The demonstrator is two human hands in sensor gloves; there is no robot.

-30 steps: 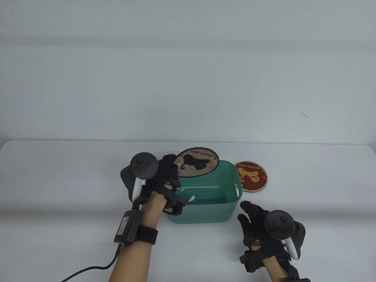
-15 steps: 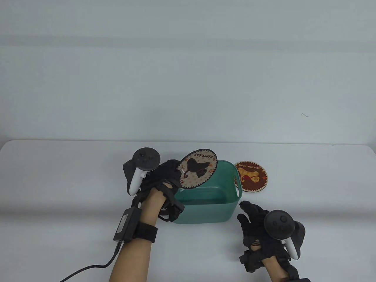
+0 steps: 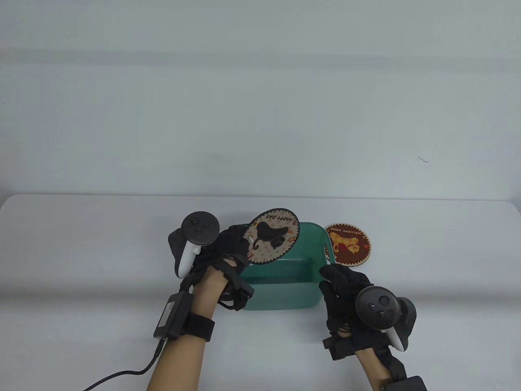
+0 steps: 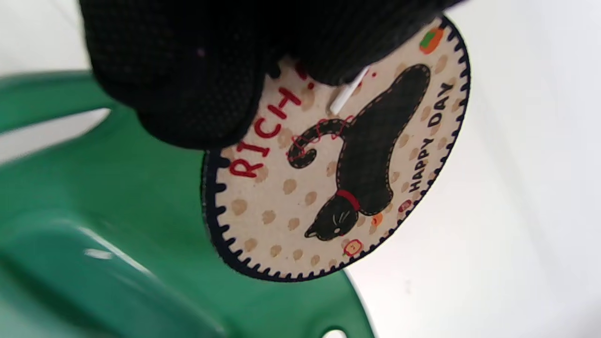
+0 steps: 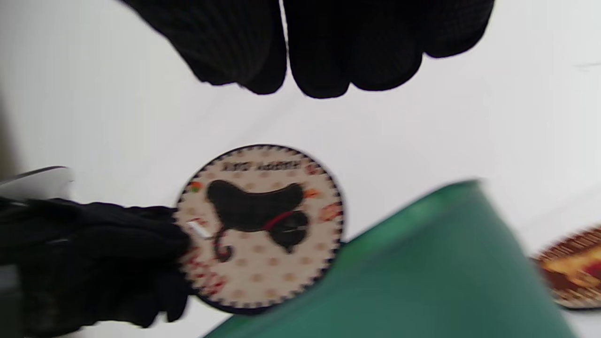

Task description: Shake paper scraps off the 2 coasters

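My left hand (image 3: 243, 245) pinches the left edge of the cat coaster (image 3: 272, 236) and holds it tilted over the green basket (image 3: 285, 295). In the left wrist view a thin white paper scrap (image 4: 347, 91) sticks to the coaster (image 4: 347, 188) beside my fingers (image 4: 197, 84). The red lion coaster (image 3: 348, 244) lies flat on the table right of the basket, with no scraps showing on it. My right hand (image 3: 340, 283) is at the basket's front right corner, fingers relaxed and holding nothing. I cannot tell whether it touches the rim.
The white table (image 3: 81, 252) stretches to both sides of the basket. A black cable (image 3: 122, 372) runs from my left wrist to the bottom edge. The basket's handle slot (image 3: 328, 254) faces the red coaster.
The left hand tipped the cat coaster steeper over the basket. A white scrap seen in the basket a second ago no longer shows. The right hand moved up and left to the basket's corner.
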